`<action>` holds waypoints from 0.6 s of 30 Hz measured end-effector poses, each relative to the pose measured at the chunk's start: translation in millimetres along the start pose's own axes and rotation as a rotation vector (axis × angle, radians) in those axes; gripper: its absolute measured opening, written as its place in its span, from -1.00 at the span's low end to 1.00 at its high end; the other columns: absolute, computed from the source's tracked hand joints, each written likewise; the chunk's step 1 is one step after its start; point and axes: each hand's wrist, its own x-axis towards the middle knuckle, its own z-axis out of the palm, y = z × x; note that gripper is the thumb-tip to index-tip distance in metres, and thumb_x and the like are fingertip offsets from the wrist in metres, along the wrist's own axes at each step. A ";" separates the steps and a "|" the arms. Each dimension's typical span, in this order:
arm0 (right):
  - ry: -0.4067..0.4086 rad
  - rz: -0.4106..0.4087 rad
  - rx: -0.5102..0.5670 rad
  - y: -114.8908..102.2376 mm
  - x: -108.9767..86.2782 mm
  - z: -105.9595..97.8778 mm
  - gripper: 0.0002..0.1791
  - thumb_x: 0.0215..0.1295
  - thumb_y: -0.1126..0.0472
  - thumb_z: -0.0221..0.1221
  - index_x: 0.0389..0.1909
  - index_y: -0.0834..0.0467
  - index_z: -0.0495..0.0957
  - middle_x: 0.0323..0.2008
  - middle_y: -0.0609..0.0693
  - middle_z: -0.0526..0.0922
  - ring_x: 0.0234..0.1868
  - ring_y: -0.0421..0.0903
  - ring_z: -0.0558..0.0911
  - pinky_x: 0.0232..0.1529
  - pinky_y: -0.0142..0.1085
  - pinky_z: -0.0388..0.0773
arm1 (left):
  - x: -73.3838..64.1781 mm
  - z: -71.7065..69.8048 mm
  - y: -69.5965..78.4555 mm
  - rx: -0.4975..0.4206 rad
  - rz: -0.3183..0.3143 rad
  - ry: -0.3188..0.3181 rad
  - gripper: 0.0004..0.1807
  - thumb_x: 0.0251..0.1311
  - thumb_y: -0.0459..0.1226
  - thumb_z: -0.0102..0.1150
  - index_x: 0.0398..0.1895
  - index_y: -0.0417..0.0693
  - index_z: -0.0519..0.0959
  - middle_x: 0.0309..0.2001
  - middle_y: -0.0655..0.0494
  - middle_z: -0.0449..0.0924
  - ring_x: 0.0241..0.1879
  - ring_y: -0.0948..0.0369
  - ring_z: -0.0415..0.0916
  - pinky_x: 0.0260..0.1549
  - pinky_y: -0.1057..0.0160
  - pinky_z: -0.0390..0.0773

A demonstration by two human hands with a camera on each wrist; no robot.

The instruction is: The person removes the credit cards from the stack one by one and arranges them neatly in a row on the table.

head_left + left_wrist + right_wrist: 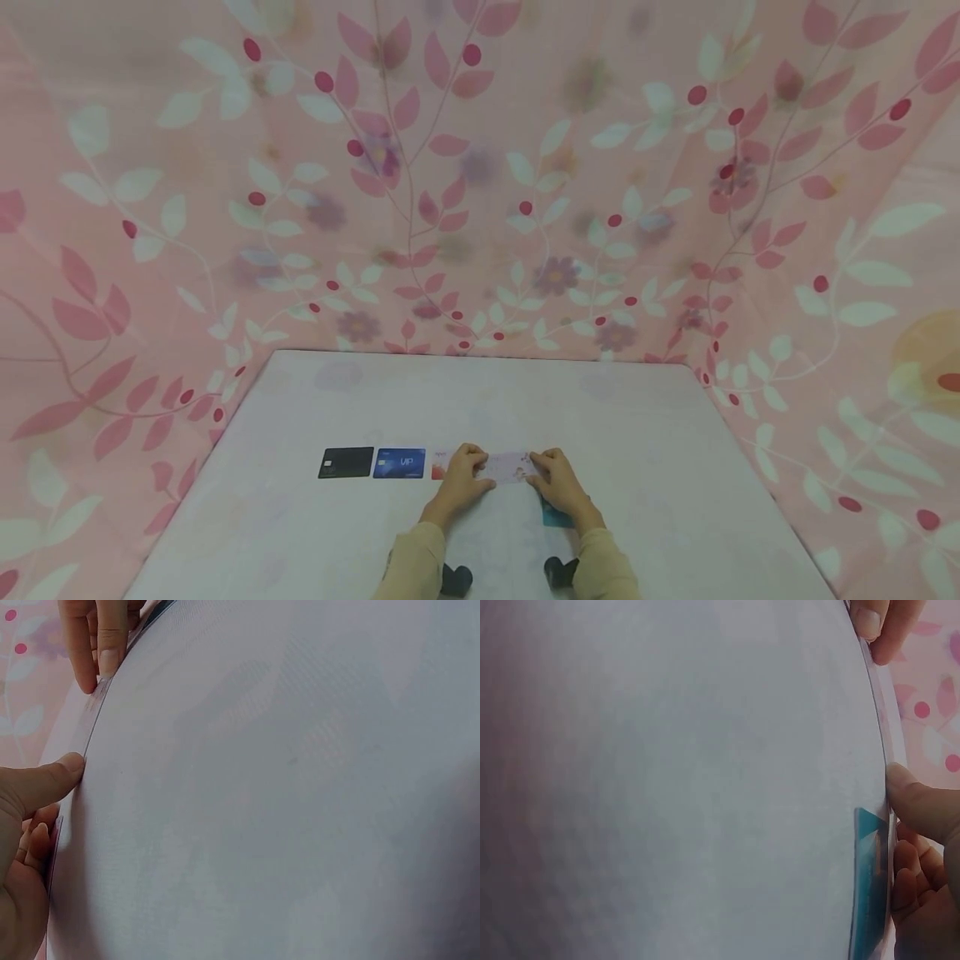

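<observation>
A pale pink card (510,468) with a small printed figure lies crosswise between the two hands. My left hand (463,482) holds its left end with thumb and fingers, and my right hand (558,483) grips the right end likewise. The left wrist view shows the card (88,720) almost edge-on; whether it touches the table cannot be told. Beside the left hand, a white and red card (438,465) is partly covered by that hand. Below the right hand, a teal card (555,513) shows in part, and the right wrist view has this teal card (868,892) too.
Left of the hands, a blue VIP card (400,463) and a black card (346,462) lie in one row on the white table (480,400). Black wrist mounts (456,580) sit by the sleeves. Floral pink cloth (480,208) surrounds the table's back and sides.
</observation>
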 end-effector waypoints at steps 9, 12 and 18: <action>0.020 -0.018 -0.011 -0.3 -1.0 2.0 -0.54 0.17 0.30 0.24 0.07 0.43 0.47 -0.12 0.18 0.40 -0.12 0.02 0.43 -0.08 -0.06 0.46 | -0.6 1.2 -1.8 0.019 0.040 0.019 -0.54 -0.14 -0.45 0.40 -0.12 -0.54 0.52 -0.21 -0.12 0.42 -0.30 0.13 0.39 -0.34 0.33 0.47; 0.033 -0.023 -0.023 -1.8 -2.2 3.0 -0.54 0.17 0.30 0.24 0.07 0.42 0.47 -0.12 0.18 0.40 -0.12 0.01 0.42 -0.08 -0.08 0.46 | -0.6 1.4 -2.2 0.016 0.043 0.026 -0.56 -0.13 -0.47 0.39 -0.13 -0.54 0.53 -0.21 -0.12 0.43 -0.31 0.12 0.40 -0.34 0.34 0.46; 0.040 -0.001 -0.018 -3.7 -3.8 3.9 -0.55 0.17 0.31 0.23 0.07 0.41 0.47 -0.10 0.17 0.40 -0.10 -0.01 0.41 -0.06 -0.08 0.46 | -0.9 2.1 -2.2 0.021 0.033 0.033 -0.57 -0.12 -0.47 0.38 -0.13 -0.52 0.53 -0.19 -0.12 0.43 -0.29 0.11 0.42 -0.32 0.33 0.47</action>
